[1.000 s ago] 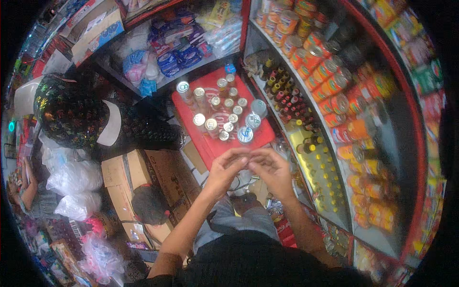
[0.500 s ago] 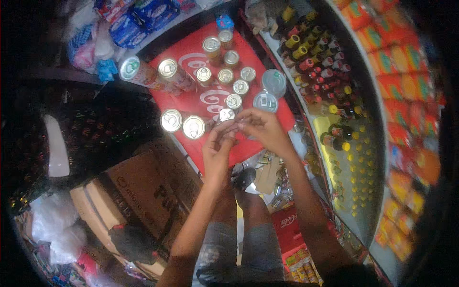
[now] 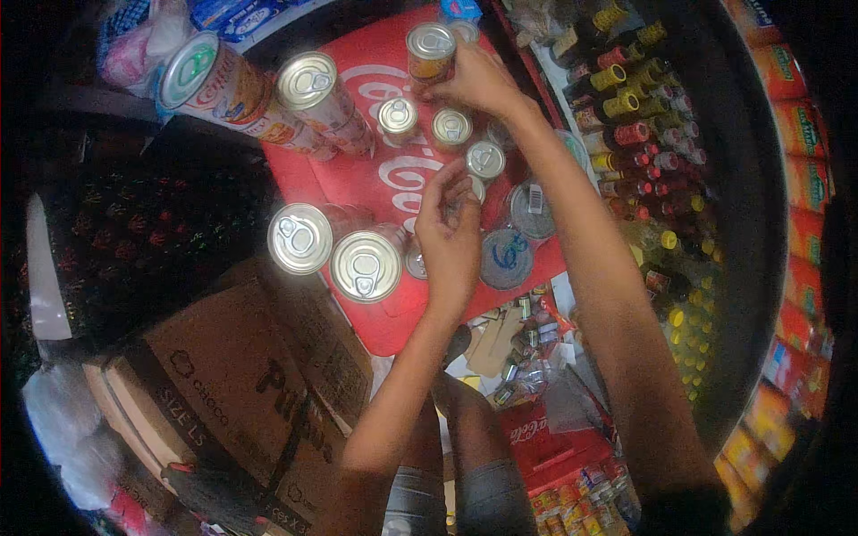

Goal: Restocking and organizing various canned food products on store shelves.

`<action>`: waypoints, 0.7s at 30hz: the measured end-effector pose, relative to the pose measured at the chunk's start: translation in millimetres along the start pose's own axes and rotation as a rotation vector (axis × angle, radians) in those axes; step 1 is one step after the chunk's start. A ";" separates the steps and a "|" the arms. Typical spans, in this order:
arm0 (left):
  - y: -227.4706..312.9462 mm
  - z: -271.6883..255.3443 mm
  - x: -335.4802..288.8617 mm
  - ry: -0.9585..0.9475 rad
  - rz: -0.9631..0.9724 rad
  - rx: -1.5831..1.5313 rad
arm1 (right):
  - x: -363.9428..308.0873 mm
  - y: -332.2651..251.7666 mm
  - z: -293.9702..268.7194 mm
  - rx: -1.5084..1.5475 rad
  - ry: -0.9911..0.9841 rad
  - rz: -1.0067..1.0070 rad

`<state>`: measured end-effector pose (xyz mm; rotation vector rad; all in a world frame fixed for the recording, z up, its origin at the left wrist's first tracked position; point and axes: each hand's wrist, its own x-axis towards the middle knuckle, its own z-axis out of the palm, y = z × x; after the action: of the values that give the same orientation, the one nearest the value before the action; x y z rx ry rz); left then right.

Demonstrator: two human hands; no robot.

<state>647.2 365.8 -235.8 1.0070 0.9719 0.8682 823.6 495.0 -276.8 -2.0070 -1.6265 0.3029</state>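
Note:
A red table [image 3: 393,322] with white lettering carries several metal cans with pull-tab lids. At its far side, my right hand [image 3: 483,85] grips the side of an orange-labelled can [image 3: 431,55]. My left hand [image 3: 450,237] is curled nearer me, its thumb and fingers around a small can [image 3: 478,189] that it partly hides. Another small can [image 3: 485,159] stands just beyond those fingers. Two more cans, one small [image 3: 397,117] and one silver-topped [image 3: 452,128], stand near the table's middle. Left of my left hand are two large cans [image 3: 365,266] [image 3: 300,238].
Tall can stacks [image 3: 308,85] [image 3: 192,73] rise at the table's left. Round clear containers [image 3: 507,259] sit at its right edge. Rows of bottles [image 3: 626,134] and orange packets [image 3: 804,188] line the right. A cardboard box [image 3: 241,366] stands lower left.
My hands were together over the near cans. Now they are apart: the right has reached far across to the orange-labelled can, the left has shifted slightly right. The view has moved closer.

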 end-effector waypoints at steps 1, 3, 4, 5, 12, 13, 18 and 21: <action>-5.1 -1.5 2.8 0.008 -0.007 -0.011 | 0.9 0.0 7.8 -0.043 0.029 -0.026; -14.0 -3.2 6.2 0.019 -0.020 -0.035 | 0.0 2.1 18.3 -0.099 0.084 -0.065; -15.4 -3.0 7.7 0.043 -0.015 -0.031 | -1.5 3.1 21.7 -0.114 0.111 -0.079; -16.4 -2.6 8.4 0.065 -0.009 -0.027 | -2.2 4.8 23.5 -0.129 0.138 -0.091; -12.6 -0.3 23.3 0.073 0.245 0.334 | -6.5 11.4 14.0 0.031 0.242 -0.099; -9.3 0.6 25.8 0.075 0.329 0.430 | -5.4 8.4 8.2 0.094 0.275 -0.118; 4.1 10.1 45.0 0.124 0.538 0.587 | -29.1 -20.7 -40.5 0.203 0.312 -0.065; 10.6 20.2 59.6 0.084 0.585 0.646 | -61.5 -40.2 -71.6 0.201 0.226 0.023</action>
<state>684.1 417.9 -235.7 1.8812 1.0721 1.1032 809.7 422.7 -205.3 -1.8370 -1.3777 0.2290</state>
